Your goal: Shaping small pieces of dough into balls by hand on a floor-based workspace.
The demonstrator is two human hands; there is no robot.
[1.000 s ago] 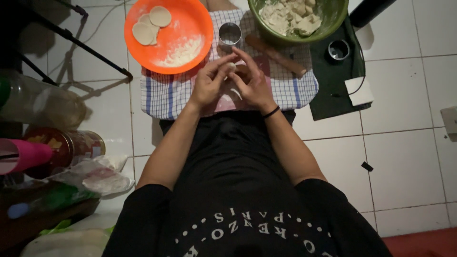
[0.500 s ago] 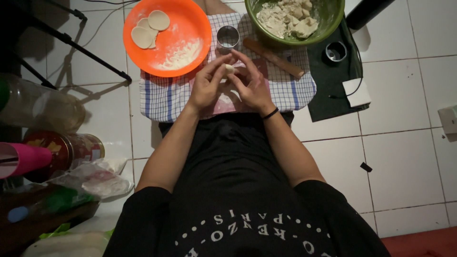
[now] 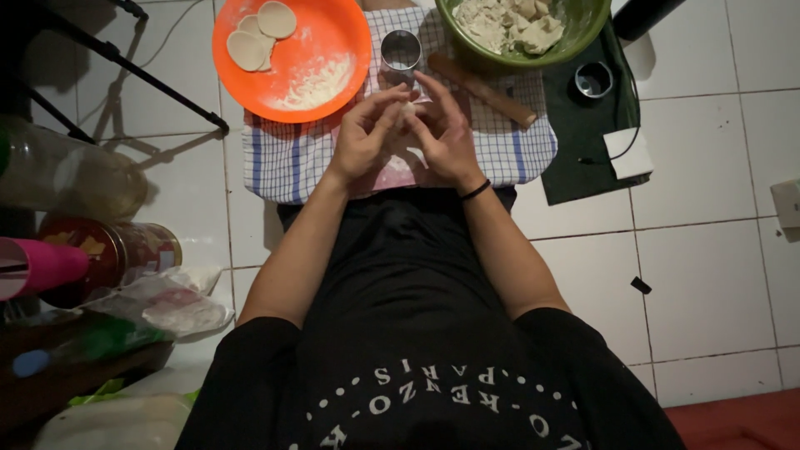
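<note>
My left hand [image 3: 364, 133] and my right hand [image 3: 446, 133] meet over a blue-checked cloth [image 3: 292, 154] on the floor, fingertips pinched together on a small pale piece of dough [image 3: 407, 109]. Just beyond the fingers stands a round metal cutter [image 3: 401, 52]. An orange plate [image 3: 321, 71] at the far left holds flat dough rounds [image 3: 260, 35] and loose flour. A green bowl [image 3: 575, 37] at the far right holds a mass of dough. A wooden rolling pin [image 3: 483, 90] lies on the cloth below the bowl.
A dark mat [image 3: 583, 158] to the right carries a small metal ring [image 3: 593, 79] and a white box [image 3: 629, 154]. At the left stand a clear bottle [image 3: 67, 175], a red tin [image 3: 125, 250], a pink cylinder [image 3: 42, 267] and plastic bags [image 3: 167, 300]. A black stand's legs [image 3: 150, 79] cross the white tiles.
Both hands stay together on the dough piece; the fingers have shifted slightly as they work it. The view has drifted a little.
</note>
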